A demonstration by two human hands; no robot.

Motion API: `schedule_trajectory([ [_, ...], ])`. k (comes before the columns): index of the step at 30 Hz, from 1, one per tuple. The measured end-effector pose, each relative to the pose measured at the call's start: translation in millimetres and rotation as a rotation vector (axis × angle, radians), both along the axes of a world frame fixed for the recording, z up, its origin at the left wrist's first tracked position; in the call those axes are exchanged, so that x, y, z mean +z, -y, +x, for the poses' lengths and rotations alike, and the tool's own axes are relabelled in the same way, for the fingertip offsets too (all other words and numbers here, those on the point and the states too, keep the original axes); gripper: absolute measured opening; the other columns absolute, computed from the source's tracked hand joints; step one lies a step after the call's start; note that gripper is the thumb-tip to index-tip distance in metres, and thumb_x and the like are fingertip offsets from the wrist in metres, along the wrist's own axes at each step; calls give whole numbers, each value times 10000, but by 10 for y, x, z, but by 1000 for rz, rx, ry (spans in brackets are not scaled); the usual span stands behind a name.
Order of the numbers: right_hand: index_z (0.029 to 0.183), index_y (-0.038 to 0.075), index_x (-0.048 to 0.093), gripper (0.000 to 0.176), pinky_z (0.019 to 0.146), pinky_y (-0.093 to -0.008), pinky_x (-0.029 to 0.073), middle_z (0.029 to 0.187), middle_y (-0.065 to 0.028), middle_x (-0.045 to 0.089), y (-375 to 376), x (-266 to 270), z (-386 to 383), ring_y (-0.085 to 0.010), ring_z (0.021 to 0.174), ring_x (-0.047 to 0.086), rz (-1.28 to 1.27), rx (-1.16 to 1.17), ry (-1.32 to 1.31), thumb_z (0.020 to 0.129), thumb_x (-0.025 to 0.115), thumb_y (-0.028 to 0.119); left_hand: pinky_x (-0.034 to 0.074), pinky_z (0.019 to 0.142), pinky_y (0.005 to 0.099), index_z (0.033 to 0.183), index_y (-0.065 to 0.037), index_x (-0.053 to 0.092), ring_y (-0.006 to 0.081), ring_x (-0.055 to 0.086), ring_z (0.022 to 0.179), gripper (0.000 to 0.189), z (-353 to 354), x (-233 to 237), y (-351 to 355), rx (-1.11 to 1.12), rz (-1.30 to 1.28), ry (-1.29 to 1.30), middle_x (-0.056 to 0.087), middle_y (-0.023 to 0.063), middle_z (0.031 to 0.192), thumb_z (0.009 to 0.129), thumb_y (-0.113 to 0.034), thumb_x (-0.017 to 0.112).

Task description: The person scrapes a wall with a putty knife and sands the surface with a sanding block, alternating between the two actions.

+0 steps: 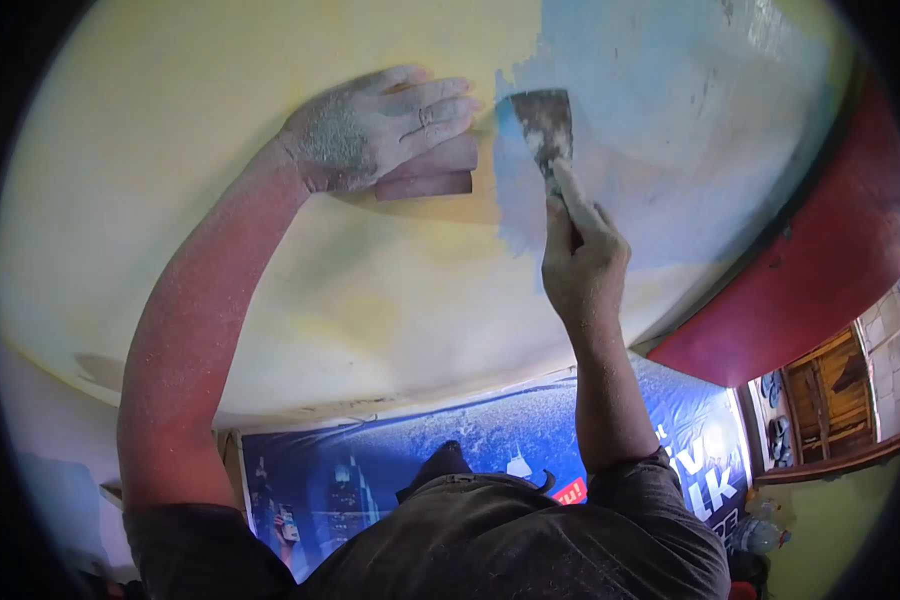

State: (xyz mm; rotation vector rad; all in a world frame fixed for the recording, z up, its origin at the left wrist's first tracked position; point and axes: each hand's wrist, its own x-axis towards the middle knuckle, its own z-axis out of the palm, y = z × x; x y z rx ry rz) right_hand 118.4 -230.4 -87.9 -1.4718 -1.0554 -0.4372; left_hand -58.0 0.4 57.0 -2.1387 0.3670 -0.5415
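Observation:
Dusty with powder, my left hand [385, 125] presses a folded piece of brownish sandpaper [428, 172] flat against the wall [370, 260]. The wall is patchy yellow and white, with a blue area [620, 60] towards the right. My right hand [585, 240] is closed round the handle of a putty knife [545, 120]. Its wide, stained blade points up and lies over the edge of the blue area, right of my left hand. Whether the blade touches the wall I cannot tell.
A blue printed banner [370, 465] covers the floor side below the wall. At the right are a red surface [800, 270], a wooden door [828, 395], footwear beside it, and plastic bottles [760, 535] near the banner's edge.

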Motion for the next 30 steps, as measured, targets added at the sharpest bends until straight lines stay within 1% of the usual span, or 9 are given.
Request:
schedule_trajectory([
  [1, 1488, 77, 773, 409, 752, -443, 618, 933, -213, 798, 5, 4, -24, -340, 798, 778, -7, 2, -10, 1083, 725, 42, 467, 1309, 470, 1576, -98, 663, 219, 489, 1642, 534, -10, -21, 11, 10, 13, -16, 616, 34, 1694, 1057, -219, 646],
  [4, 1480, 78, 780, 403, 744, -444, 617, 911, -213, 793, -99, 39, -18, -339, 795, 779, 127, 13, 44, 1082, 730, 44, 466, 1309, 468, 1563, -95, 671, 218, 482, 1646, 521, -10, -45, -32, -28, -2, -15, 617, 36, 1692, 1058, -222, 643],
  [10, 1486, 68, 771, 405, 748, -444, 619, 915, -208, 799, 6, 120, -37, -342, 803, 779, -21, -36, 54, 1086, 714, 44, 461, 1307, 459, 1548, -104, 685, 211, 482, 1646, 496, -15, -21, 23, -9, -11, -22, 613, 9, 1699, 1074, -237, 632],
  [13, 1498, 60, 758, 418, 747, -455, 617, 905, -215, 794, -85, 143, -22, -348, 801, 773, 99, -15, 94, 1082, 716, 42, 454, 1311, 458, 1553, -106, 678, 206, 472, 1651, 500, 2, -57, -37, -25, 7, 4, 613, 14, 1698, 1074, -243, 635],
  [19, 1503, 64, 753, 424, 756, -471, 615, 923, -227, 794, 6, 76, -52, -359, 804, 773, 11, -1, 40, 1081, 717, 44, 447, 1316, 455, 1550, -112, 678, 205, 463, 1657, 497, -3, -38, -37, -15, 3, -14, 614, 20, 1697, 1076, -254, 633],
  [22, 1493, 51, 757, 419, 760, -471, 617, 934, -224, 799, -79, 174, -14, -360, 812, 780, 85, 11, 61, 1076, 714, 26, 456, 1307, 461, 1541, -109, 684, 209, 475, 1648, 493, 12, -60, -58, -53, 4, 5, 617, 22, 1694, 1074, -258, 633],
  [25, 1486, 39, 757, 413, 775, -470, 625, 955, -216, 813, 15, 114, -54, -366, 839, 787, -14, -21, 70, 1076, 701, 22, 466, 1295, 463, 1530, -108, 693, 206, 479, 1646, 486, -11, -45, -17, -6, -7, -9, 621, 22, 1690, 1069, -255, 643],
  [29, 1492, 47, 755, 416, 789, -470, 633, 986, -204, 829, -43, -2, -62, -371, 872, 792, 32, -4, 81, 1081, 695, 24, 471, 1295, 462, 1531, -107, 692, 211, 488, 1638, 493, -15, -74, -40, -45, 2, 13, 627, 18, 1677, 1061, -251, 659],
  [30, 1494, 51, 755, 417, 790, -470, 634, 991, -201, 831, -83, 87, -70, -370, 876, 793, 47, -6, 82, 1083, 695, 28, 473, 1295, 461, 1535, -107, 689, 215, 495, 1631, 498, -17, -74, -55, -55, -9, 11, 628, 17, 1674, 1058, -249, 666],
])
